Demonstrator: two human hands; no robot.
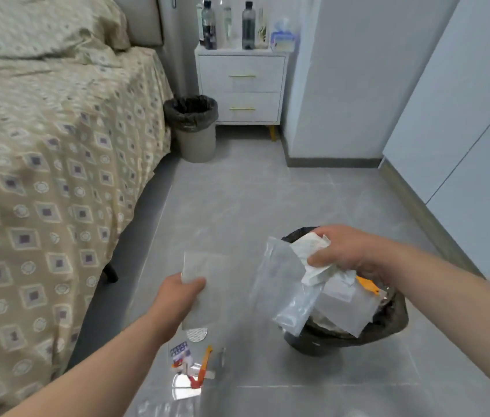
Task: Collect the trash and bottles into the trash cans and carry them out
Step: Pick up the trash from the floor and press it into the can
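Floor litter (pixel 191 367) lies below left hand (pixel 177 296), beside the bed (pixel 57 164).

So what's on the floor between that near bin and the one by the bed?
Nothing: in the head view, bare grey floor runs from the near bin to the far bin. The loose litter lies nearer, below the left hand.

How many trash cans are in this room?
2. A beige trash can with a black liner stands between the bed and the white nightstand. A dark trash can, stuffed with wrappers, sits on the floor under the right hand. Others may be out of view.
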